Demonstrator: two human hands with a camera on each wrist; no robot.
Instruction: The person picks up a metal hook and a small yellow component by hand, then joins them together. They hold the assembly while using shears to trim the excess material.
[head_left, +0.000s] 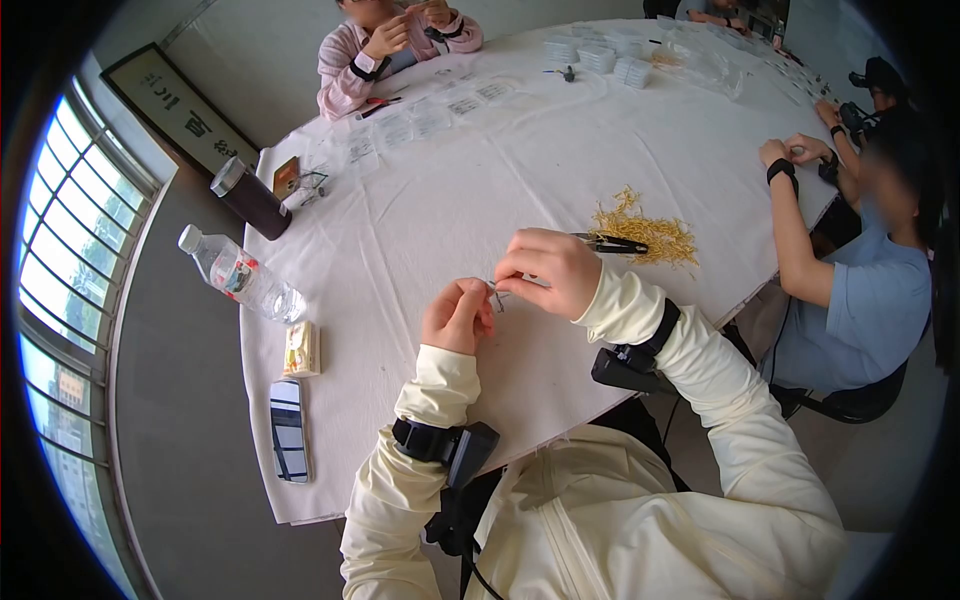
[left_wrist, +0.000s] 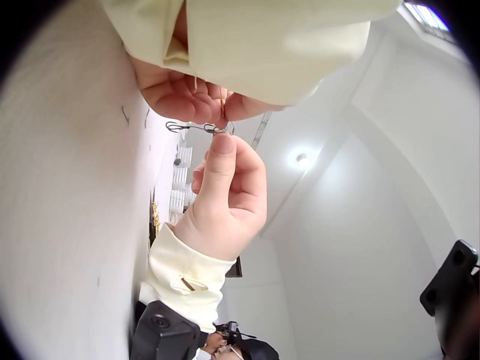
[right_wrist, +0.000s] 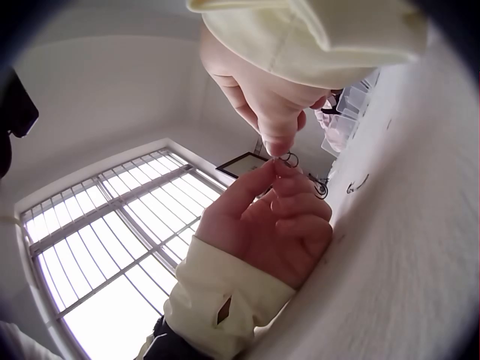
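Wire between left hand and right hand.

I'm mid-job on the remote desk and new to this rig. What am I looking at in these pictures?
There is no robot here, only a person's bare left hand and right hand. The wide picture comes from a head-worn camera looking forward and down; the close ones come from the left-wrist camera and right-wrist camera. Both hands pinch a small looped wire piece; its exact shape is hard to tell. On the cloth-covered table are a pile of thin yellow pieces, a black-handled tool, a clear bottle, a dark flask, a small packet and a phone.
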